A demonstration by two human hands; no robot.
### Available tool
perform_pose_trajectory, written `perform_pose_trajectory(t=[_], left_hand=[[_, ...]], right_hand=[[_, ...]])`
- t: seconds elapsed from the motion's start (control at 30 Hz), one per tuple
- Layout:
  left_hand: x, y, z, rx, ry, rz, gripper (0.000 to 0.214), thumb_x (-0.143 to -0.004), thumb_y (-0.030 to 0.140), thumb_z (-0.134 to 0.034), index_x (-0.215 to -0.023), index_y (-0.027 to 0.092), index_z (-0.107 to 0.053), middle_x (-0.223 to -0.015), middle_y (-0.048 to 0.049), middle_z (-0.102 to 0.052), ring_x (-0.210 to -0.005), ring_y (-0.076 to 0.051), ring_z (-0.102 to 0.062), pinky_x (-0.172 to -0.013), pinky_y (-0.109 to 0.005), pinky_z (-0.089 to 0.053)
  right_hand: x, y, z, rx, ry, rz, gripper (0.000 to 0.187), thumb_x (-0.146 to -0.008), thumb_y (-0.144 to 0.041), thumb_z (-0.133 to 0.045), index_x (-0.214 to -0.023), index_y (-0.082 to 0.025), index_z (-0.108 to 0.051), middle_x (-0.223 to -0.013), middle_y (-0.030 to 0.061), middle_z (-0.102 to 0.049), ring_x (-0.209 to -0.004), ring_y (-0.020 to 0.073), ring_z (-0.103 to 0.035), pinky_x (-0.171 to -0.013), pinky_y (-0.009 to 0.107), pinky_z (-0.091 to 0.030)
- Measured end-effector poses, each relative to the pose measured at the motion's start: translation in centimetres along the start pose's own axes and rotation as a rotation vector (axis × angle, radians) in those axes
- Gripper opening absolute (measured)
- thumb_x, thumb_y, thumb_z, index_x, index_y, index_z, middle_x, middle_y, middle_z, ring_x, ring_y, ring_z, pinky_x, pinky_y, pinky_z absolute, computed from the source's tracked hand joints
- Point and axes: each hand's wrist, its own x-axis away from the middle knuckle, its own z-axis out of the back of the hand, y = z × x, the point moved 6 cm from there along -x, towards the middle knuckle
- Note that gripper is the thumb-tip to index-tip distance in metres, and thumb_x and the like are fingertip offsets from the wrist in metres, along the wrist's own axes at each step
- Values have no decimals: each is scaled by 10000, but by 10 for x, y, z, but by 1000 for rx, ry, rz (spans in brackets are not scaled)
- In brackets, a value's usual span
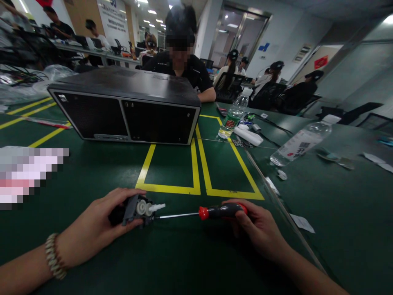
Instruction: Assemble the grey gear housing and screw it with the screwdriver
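Note:
My left hand (101,217) is closed around a small dark grey gear housing (131,212) low over the green table. White plastic gears (141,207) and a white shaft show on its right side. In my right hand (260,223) is a screwdriver (219,211) with a black and red handle, gripped from the right. Its thin metal shank points left, and the tip meets the lower right edge of the housing. Whether the tip sits in a screw is too small to tell. Part of the housing is hidden behind my left fingers.
A black computer case (125,106) lies across the table ahead, with a person in a black shirt (184,69) behind it. Two plastic bottles, one upright (235,114) and one tilted (303,141), stand to the right. Yellow tape (168,188) marks the green table (172,270).

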Motion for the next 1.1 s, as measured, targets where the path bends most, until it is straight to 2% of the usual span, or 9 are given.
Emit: perform_pose_trajectory(t=[0.17,0.23,0.33,0.5,0.63,0.77,0.87,1.0,1.1], left_hand=[[-1,2,1,-8,-7,-8,514,-963,480,-707,-1431,361,-531,-1334,-38,-701,-1155,-256,-731,-981,-442,-643],[-1,3,1,-12,-1,-13,507,-961,476,-707,-1425,356,-540,-1320,-38,-709,-1139,-257,-735,-971,-444,-644],[0,3,2,-17,11,-20,498,-963,472,-702,-1422,361,-543,-1316,-33,-713,-1136,-260,-736,-973,-453,-644],[1,0,1,-9,-9,-1,517,-962,484,-703,-1435,371,-528,-1338,-32,-701,-1157,-253,-733,-989,-449,-644],[0,1,2,-1,-7,1,518,-958,486,-711,-1432,365,-539,-1336,-33,-708,-1156,-255,-735,-978,-432,-651],[0,3,3,-4,-11,-8,513,-968,490,-699,-1436,375,-522,-1330,-32,-710,-1150,-257,-736,-986,-450,-650],[0,2,3,-8,-10,-3,525,-963,498,-707,-1437,386,-512,-1342,-22,-703,-1169,-257,-729,-1008,-457,-641],[1,1,1,-9,-14,5,537,-961,498,-710,-1445,371,-513,-1353,-36,-697,-1170,-264,-727,-1000,-452,-644],[0,1,1,-6,-18,5,526,-968,484,-701,-1444,346,-524,-1348,-56,-700,-1162,-270,-731,-989,-453,-647]], right_hand=[[6,0,0,-33,-29,36,625,-1072,-504,-561,-1618,-260,-380,-944,53,-703,-744,198,-699,-642,315,-591],[8,-1,-1,-95,-43,50,527,-1073,-474,-581,-1544,-294,-426,-996,58,-713,-766,189,-706,-639,292,-593],[5,-3,-2,-154,-24,55,329,-1061,-475,-618,-1320,-277,-575,-876,28,-707,-686,164,-692,-564,245,-564],[-3,0,8,-123,99,-23,353,-925,-524,-789,-1051,-198,-740,-703,8,-683,-521,134,-628,-468,231,-525],[-3,2,12,-63,134,-78,474,-886,-529,-814,-1195,-173,-770,-710,23,-710,-522,140,-629,-473,244,-530],[-1,-6,7,-11,98,-7,534,-967,-428,-732,-1432,-195,-613,-819,32,-720,-622,168,-682,-540,263,-581],[1,-14,3,1,59,70,413,-987,-323,-695,-1373,-234,-577,-970,58,-730,-704,176,-718,-610,275,-622],[3,-20,3,72,29,157,355,-952,-277,-713,-1290,-237,-611,-1185,114,-714,-968,245,-754,-786,334,-653],[3,-16,4,42,33,89,350,-945,-335,-734,-1263,-218,-645,-1056,100,-752,-820,227,-757,-681,324,-648]])
